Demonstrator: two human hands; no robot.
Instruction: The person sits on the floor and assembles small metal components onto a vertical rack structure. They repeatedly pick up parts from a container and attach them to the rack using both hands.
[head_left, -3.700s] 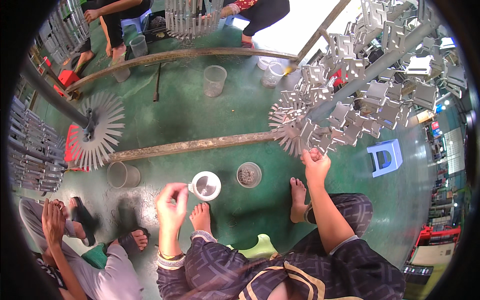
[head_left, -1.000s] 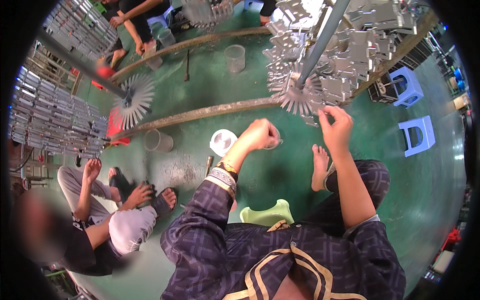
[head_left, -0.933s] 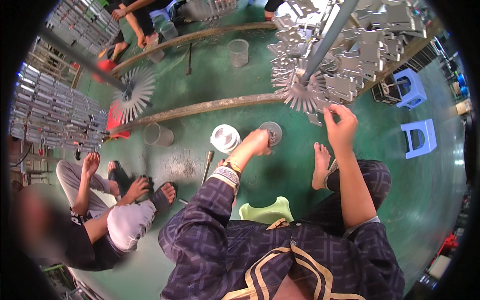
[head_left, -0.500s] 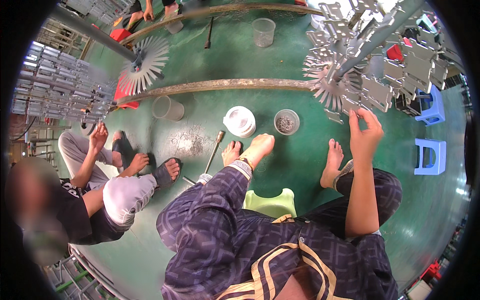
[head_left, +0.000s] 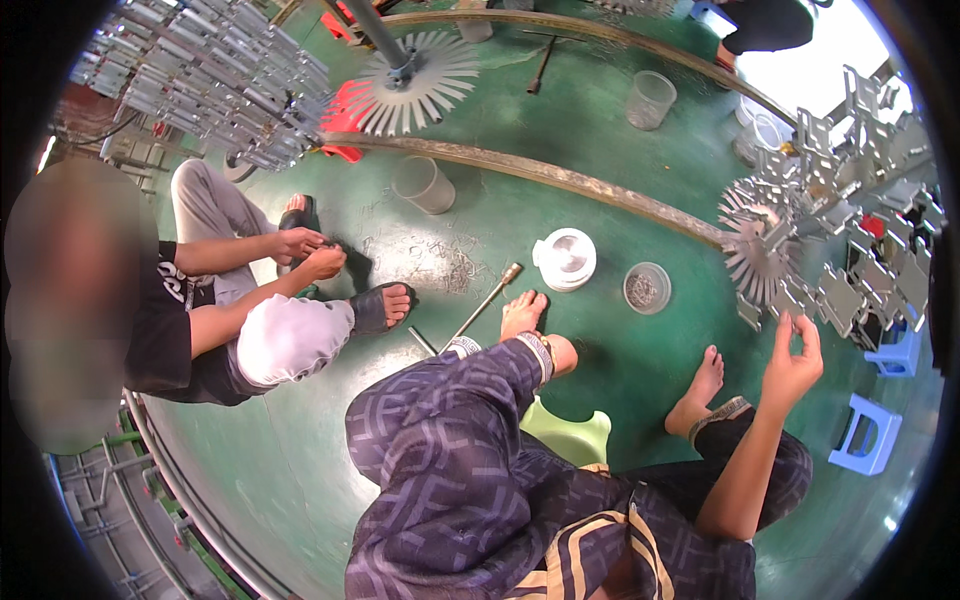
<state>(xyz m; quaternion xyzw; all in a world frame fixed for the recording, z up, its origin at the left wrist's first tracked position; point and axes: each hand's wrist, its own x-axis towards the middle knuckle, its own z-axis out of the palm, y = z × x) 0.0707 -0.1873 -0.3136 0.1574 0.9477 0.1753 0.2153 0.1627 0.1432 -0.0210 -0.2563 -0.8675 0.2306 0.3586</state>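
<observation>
My right hand point(head_left: 793, 365) is raised at the right, thumb and fingertips closed on the lower edge of a thin grey metal plate point(head_left: 788, 299). That plate hangs low on a rack with a fanned metal disc point(head_left: 762, 248), among many similar plates. My left hand point(head_left: 564, 354) shows only in part past the dark patterned sleeve, near my left foot point(head_left: 523, 314); its fingers are hidden. Beyond it stand a white tub point(head_left: 566, 260) and a clear plastic cup point(head_left: 655, 270) of small metal pieces.
At the left sits a co-worker, hands point(head_left: 315, 255) together. Loose wire-like bits point(head_left: 440, 268) and a long metal rod point(head_left: 487, 302) lie on the green floor. A beam point(head_left: 560, 185) crosses beyond. A clear bucket point(head_left: 423, 184), green stool point(head_left: 567, 432) and blue stool point(head_left: 868, 435) stand about.
My view has turned left, so things sit farther right. My left hand has drawn back and is more hidden behind the sleeve. The co-worker's hands have come together. My right hand stays at the rack.
</observation>
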